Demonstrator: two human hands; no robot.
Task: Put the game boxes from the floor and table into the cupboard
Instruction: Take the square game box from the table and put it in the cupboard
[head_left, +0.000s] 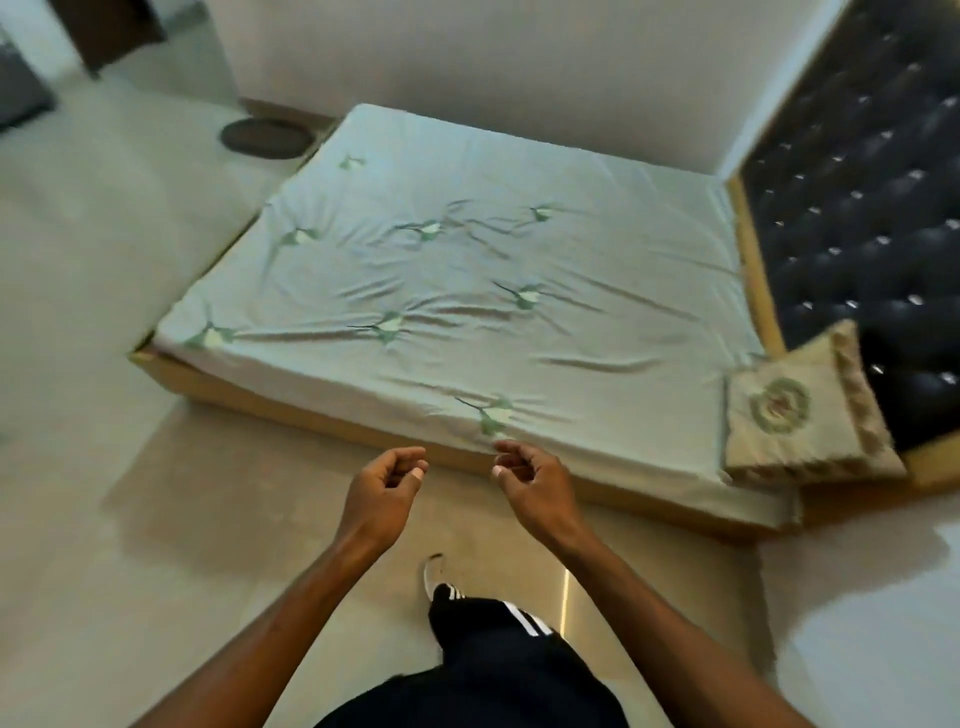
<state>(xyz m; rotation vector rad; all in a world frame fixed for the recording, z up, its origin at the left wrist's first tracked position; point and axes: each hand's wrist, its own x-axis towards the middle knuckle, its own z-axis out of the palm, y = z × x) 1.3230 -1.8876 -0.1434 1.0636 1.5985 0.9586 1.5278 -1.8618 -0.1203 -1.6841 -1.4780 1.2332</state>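
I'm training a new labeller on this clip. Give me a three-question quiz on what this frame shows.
1. True or false: the left hand holds a game box.
2. Where does the cushion lie? A) on the floor B) on the bed by the headboard C) under the bed
3. What dark round thing lies on the floor past the bed's far corner?

Key:
1. False. Both the left and the right hand are empty, fingers loosely curled, and no box is in view.
2. B.
3. A round mat, too blurred to tell more.
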